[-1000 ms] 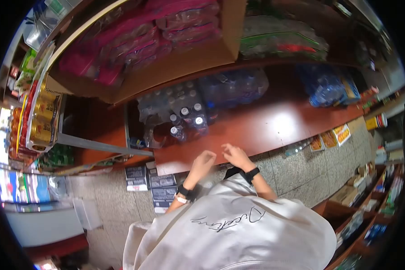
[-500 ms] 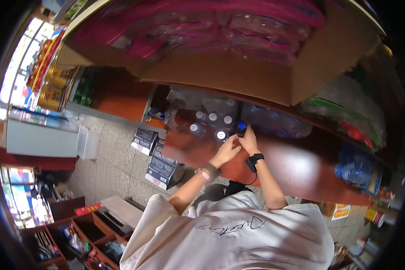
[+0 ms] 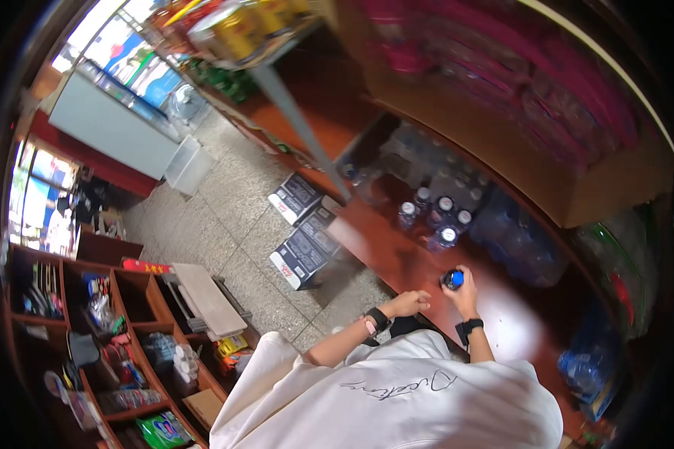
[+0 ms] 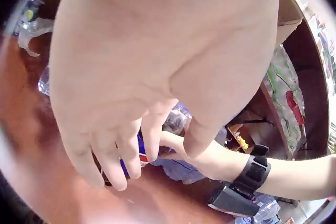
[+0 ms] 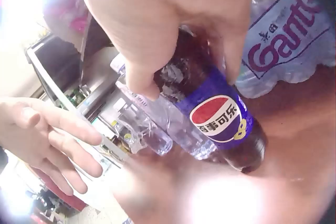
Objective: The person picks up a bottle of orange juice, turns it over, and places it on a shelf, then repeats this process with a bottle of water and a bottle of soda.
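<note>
My right hand (image 3: 466, 295) grips a cola bottle (image 5: 220, 116) with dark liquid, a blue label and a blue cap. Thumb and fingers wrap its upper part, and in the right wrist view it leans with its base close over the red-brown shelf top (image 3: 412, 262). To the left of it, my left hand (image 3: 408, 303) is held palm toward the bottle, fingers loosely extended and holding nothing. Beyond both hands, several white-capped bottles (image 3: 443, 213) stand together on the shelf.
Shrink-wrapped bottle packs (image 3: 513, 236) stand behind the loose bottles. A large cardboard box (image 3: 487, 157) of pink packs overhangs them. Dark cartons (image 3: 303, 254) sit on the tiled floor at left, and a compartment shelf (image 3: 131, 337) fills the lower left.
My hands reached the shelf, and the right took the blue-capped cola bottle from beside the white-capped ones, bringing it nearer my body. My left hand drew away from it. The head view swung left.
</note>
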Motion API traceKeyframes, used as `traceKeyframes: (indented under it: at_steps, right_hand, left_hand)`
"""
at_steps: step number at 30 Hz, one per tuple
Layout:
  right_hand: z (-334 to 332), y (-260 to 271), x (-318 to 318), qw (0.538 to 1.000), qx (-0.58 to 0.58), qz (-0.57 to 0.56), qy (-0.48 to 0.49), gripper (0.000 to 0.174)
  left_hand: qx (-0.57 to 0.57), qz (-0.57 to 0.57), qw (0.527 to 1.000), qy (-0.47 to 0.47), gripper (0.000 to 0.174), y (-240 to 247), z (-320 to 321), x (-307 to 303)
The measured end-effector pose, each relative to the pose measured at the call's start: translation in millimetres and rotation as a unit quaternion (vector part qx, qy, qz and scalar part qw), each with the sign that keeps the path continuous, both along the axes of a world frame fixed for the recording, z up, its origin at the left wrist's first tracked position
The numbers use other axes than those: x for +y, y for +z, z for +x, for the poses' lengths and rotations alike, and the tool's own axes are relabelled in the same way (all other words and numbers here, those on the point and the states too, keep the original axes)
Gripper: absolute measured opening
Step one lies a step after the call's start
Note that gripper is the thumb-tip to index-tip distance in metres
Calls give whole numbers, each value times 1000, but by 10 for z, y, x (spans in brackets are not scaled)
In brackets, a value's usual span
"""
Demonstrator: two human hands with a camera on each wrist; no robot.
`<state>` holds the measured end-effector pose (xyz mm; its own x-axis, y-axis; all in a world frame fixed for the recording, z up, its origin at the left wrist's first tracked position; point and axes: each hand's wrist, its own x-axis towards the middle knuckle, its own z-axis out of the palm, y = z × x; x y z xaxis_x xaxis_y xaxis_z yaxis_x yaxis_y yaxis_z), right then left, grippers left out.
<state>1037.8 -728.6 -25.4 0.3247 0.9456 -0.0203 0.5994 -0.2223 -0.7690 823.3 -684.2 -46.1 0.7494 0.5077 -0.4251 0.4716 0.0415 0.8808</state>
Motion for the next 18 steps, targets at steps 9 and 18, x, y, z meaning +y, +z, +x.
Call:
traceKeyframes:
  at_steps: [9, 18]
  right_hand:
    - [-1791, 883, -259, 961, 13, -20, 276, 63]
    - [-4060, 1693, -315, 809, 34, 115, 575, 69]
  left_hand:
    - [-108, -51, 985, 128, 104, 868, -1807, -638]
    - [-98, 229, 869, 428, 65, 1051, -3621, -1566]
